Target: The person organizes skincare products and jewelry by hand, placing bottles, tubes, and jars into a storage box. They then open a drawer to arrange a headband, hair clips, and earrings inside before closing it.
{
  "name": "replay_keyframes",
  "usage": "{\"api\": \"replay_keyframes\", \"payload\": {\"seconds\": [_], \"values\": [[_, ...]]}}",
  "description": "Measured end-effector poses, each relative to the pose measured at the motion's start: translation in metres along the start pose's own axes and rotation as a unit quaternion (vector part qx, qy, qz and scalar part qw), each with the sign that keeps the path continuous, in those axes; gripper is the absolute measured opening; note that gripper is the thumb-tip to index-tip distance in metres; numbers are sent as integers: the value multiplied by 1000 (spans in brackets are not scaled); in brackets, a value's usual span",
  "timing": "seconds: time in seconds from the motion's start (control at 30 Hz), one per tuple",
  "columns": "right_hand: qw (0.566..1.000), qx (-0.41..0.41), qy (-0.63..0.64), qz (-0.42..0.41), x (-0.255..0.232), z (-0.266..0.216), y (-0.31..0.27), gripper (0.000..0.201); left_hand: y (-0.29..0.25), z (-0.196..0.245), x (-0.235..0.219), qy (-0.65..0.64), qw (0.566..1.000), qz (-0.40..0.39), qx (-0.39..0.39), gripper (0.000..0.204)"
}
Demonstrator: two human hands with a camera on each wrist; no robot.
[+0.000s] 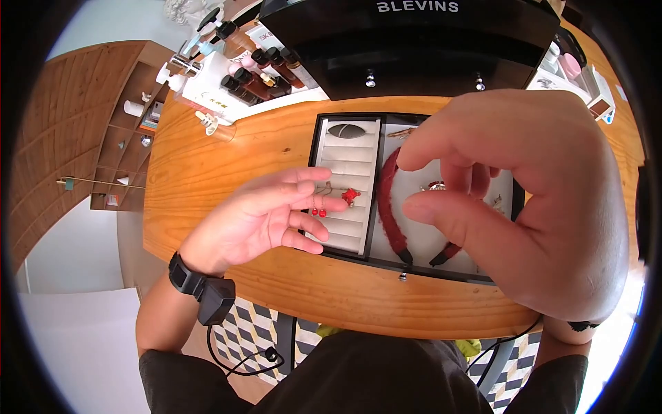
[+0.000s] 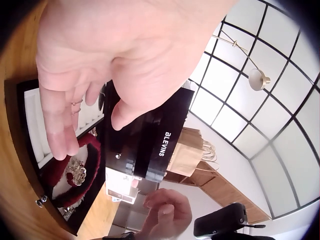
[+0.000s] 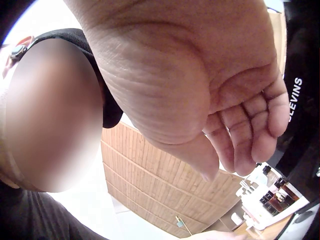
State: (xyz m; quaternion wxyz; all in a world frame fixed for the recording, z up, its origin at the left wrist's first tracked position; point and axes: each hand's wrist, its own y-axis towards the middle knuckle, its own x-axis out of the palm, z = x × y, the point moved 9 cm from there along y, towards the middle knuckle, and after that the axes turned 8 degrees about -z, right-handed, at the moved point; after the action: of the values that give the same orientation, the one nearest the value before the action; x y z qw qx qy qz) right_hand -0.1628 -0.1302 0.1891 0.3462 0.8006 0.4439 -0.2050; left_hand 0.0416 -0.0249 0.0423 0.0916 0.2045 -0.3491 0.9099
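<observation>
My left hand (image 1: 265, 217) hovers palm-inward over the left side of a black jewelry tray (image 1: 376, 259), fingers loosely extended. Close to its fingertips are a red flower-shaped jewelry piece (image 1: 350, 196) and a pair of small red beads (image 1: 318, 213). Thin metallic bands cross one finger in the left wrist view. My right hand (image 1: 531, 200) is raised near the head camera, fingers loosely bent, thumb and index apart, nothing held. Beneath it, a dark red band with black ends (image 1: 389, 214) curves over white lining. A silver jewelry piece with red (image 2: 76, 172) lies within that curve.
White ring rolls (image 1: 345, 165) fill the tray's left section. Behind stands a glossy black box lettered BLEVINS (image 1: 414, 48). Bottles (image 1: 255, 76) stand in a white organizer at the back left of the wooden table (image 1: 227, 165). More cosmetics (image 1: 569, 69) stand at the back right.
</observation>
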Motion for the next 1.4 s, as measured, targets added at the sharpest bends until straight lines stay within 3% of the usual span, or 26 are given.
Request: {"api": "replay_keyframes", "payload": {"seconds": [0.17, 0.27, 0.33, 0.43, 0.53, 0.67, 0.7, 0.77, 0.87, 0.93, 1.2, 1.27, 1.33, 1.4], "values": [[1000, -2, 1, 2, 4, -1, -1, 16, 0, -9, 1, 25, 1000, 4, -9, 62], [996, 9, 61, 68, 5, -4, -4, 16, -1, -9, 2, 37, 999, 10, -5, 62], [995, 64, 55, 63, 5, -1, -4, 16, -1, -9, 3, 43, 999, 14, -2, 62], [1000, -1, 6, 3, 2, -2, 0, 16, -2, -8, 4, 67, 997, 23, 17, 62], [994, 45, 65, 72, 3, 0, -4, 16, -6, -3, 5, 130, 989, 60, 40, 60], [996, 7, 49, 72, 1, 1, -3, 17, -11, -1, 1, 133, 983, 89, 93, 45], [999, 0, 26, 39, 1, 0, -1, 17, -13, -1, 0, 142, 980, 96, 101, 43], [1000, -6, 2, 4, 8, -4, 0, 16, -15, -4, 0, 161, 977, 93, 101, 43], [994, 36, 69, 73, 3, 3, -5, 16, -17, -11, 3, 190, 974, 91, 87, 42], [1000, -7, 4, -2, 6, -1, 0, 16, -18, -13, 6, 198, 973, 92, 74, 42], [1000, -5, 7, -8, 9, 0, 1, 16, -16, -18, 8, 188, 977, 99, 16, 42], [1000, -3, 5, -9, 12, -2, 0, 16, -15, -17, 8, 189, 977, 97, 18, 42], [996, 32, 62, 56, 10, 1, -4, 17, -15, -18, 7, 189, 977, 96, 21, 41], [999, 12, 34, 26, 6, 3, -1, 17, -14, -15, 8, 218, 972, 86, 39, 41]]}}
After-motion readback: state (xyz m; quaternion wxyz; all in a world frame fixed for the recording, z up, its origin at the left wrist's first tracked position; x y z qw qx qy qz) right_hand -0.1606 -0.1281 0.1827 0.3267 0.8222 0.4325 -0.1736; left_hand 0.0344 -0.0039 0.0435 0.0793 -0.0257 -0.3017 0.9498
